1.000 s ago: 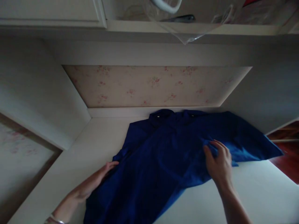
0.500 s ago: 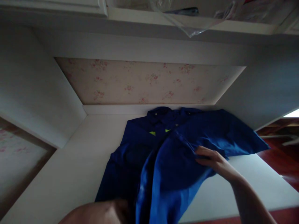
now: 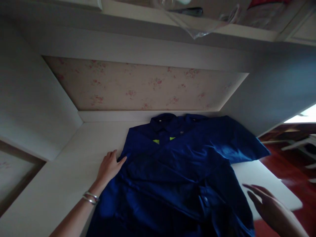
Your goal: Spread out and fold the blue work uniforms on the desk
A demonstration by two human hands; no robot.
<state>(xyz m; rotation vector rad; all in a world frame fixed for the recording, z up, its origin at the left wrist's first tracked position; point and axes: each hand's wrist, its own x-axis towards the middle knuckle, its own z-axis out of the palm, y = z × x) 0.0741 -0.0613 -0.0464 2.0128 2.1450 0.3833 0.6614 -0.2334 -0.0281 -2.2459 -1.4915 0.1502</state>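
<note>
Blue cloth covers most of the white table point(image 3: 61, 171): it is a shirt point(image 3: 177, 171) lying flat, with its collar point(image 3: 168, 119) up by the back wall and a bit of bright yellow point(image 3: 156, 141) showing just under the collar. The left hand point(image 3: 110, 166) is open and lies flat at the shirt's left edge, its fingers touching the cloth by the shoulder, and two silver bangles point(image 3: 91, 197) sit on that wrist. The right hand point(image 3: 268, 205) is open too, with fingers spread, and it floats off the right side of the shirt, near the table's corner, holding nothing. One sleeve point(image 3: 244, 148) sticks out to the right over the table edge. It looks like the folding step is on, with one front side already laid across the body. The next move likely calls for the right hand to come back to the cloth, take the sleeve that sticks out, and bring it in, while the left hand keeps the shirt from sliding. Half a second ago the right hand was pinching a raised fold of the shirt in the middle; now that fold lies down flat and the hand has let go and pulled away. The left hand was out of sight low down then, and now it rests by the shoulder. A clear plastic bag point(image 3: 197, 29) hangs from the shelf point(image 3: 138, 13) above.
</note>
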